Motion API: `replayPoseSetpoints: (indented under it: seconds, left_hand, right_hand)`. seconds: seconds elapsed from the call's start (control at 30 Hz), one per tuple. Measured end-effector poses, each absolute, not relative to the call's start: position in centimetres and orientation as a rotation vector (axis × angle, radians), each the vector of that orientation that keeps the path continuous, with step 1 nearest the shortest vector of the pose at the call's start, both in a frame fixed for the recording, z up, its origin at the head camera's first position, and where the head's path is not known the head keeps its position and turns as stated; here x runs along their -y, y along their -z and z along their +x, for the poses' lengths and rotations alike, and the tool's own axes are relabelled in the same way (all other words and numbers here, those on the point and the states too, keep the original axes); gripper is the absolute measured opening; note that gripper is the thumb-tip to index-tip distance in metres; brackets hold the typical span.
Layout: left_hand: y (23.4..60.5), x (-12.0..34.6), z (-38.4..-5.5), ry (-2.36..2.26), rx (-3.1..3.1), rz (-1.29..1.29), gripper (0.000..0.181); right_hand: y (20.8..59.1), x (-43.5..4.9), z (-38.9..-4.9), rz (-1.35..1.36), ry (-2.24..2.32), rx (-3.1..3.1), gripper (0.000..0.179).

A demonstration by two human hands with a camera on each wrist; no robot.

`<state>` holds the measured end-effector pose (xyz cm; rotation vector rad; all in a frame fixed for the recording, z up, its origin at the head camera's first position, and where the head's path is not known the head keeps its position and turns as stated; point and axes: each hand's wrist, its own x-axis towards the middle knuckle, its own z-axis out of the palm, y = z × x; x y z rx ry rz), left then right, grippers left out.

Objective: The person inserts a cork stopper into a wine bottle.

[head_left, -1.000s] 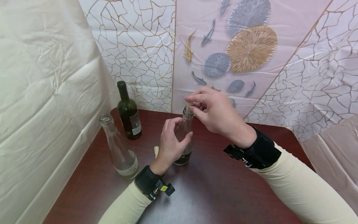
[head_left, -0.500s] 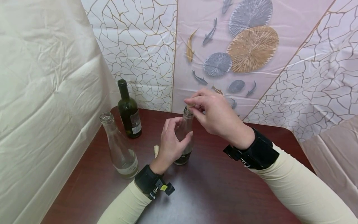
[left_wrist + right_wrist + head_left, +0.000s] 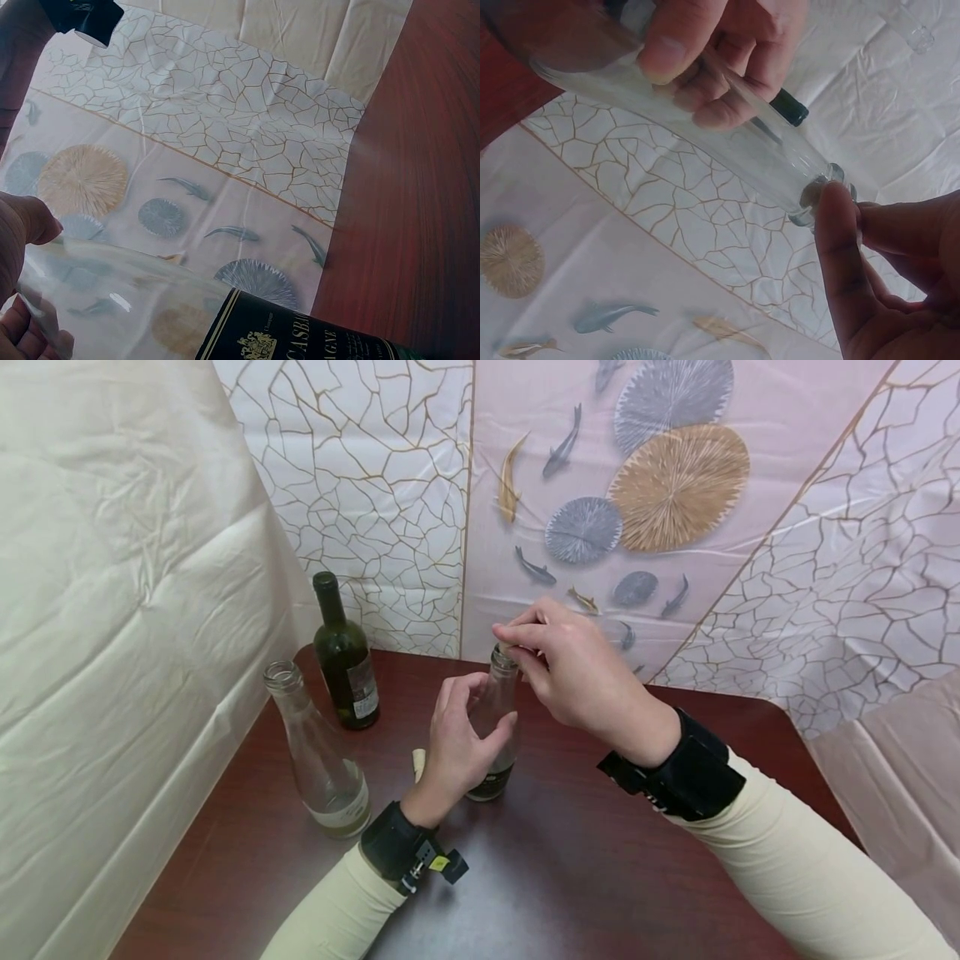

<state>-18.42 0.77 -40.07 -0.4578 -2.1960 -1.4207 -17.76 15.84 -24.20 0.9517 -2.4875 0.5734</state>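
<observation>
My left hand grips the body of a clear glass bottle standing upright on the table. Its black label with gold print shows in the left wrist view. At the bottle's mouth my right hand pinches a cork between thumb and fingers. Seen from the right wrist, the cork's lower end sits inside the glass neck, while its top is covered by the fingers. A second, pale cork stands on the table beside the left hand, partly hidden by it.
Left of the hands stands a wide clear bottle with a pale label and no stopper. Behind it is a dark green wine bottle. A patterned cloth hangs along the back edge of the dark red table.
The right hand has come slightly lower over the bottle's mouth, and less of its cork shows above the rim. My left hand stays in place on the bottle.
</observation>
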Motion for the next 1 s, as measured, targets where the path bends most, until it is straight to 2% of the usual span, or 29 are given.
replayPoseSetpoints:
  seconds: [0.77, 1.0]
  left_hand:
    - [39.7, -0.6, -18.3, 1.418, 2.193, -0.471, 0.051]
    - [40.0, -0.6, -18.1, 1.422, 2.211, -0.467, 0.051]
  right_hand:
    - [23.6, -15.7, -17.7, 1.002, -0.512, 2.490, 0.030]
    - [21.6, -15.7, -18.1, 1.010, -0.483, 2.587, 0.020]
